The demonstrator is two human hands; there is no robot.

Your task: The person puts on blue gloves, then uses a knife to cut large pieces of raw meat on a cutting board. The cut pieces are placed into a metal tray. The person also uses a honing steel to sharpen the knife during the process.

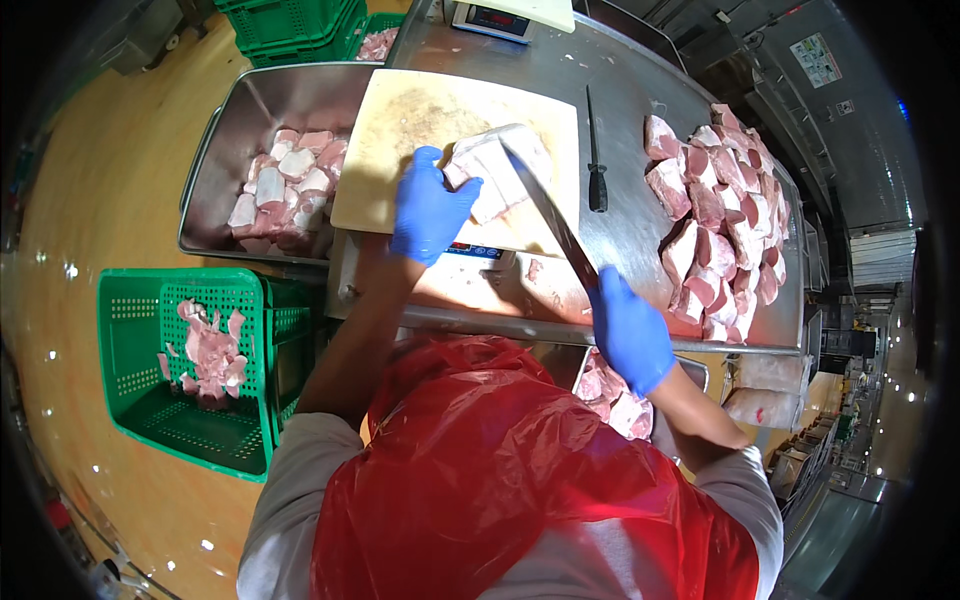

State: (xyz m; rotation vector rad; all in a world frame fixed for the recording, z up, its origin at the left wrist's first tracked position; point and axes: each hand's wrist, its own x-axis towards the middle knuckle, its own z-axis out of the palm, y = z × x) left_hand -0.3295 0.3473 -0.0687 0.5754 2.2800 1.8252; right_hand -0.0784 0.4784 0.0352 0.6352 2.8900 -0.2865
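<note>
A pale, fat-covered piece of raw meat (pixel 490 180) lies on a worn cream cutting board (pixel 380 140). My left hand (pixel 432 208), in a blue glove, presses against its left side with thumb and fingers apart. In my gloved right hand (pixel 630 330) is the handle of a long knife (pixel 553 222), fingers wrapped round it. The blade slants up and left, its tip end against the right part of the meat. Part of a scale (pixel 477 251) shows under the board's near edge.
Several meat chunks (pixel 715 220) cover the right of the steel table (pixel 630 130), near a sharpening steel (pixel 597 150). Left stand a steel tub (pixel 235 110) of meat pieces and a green crate (pixel 130 350) with trimmings. Another meat tray (pixel 690 375) sits below the table's front edge.
</note>
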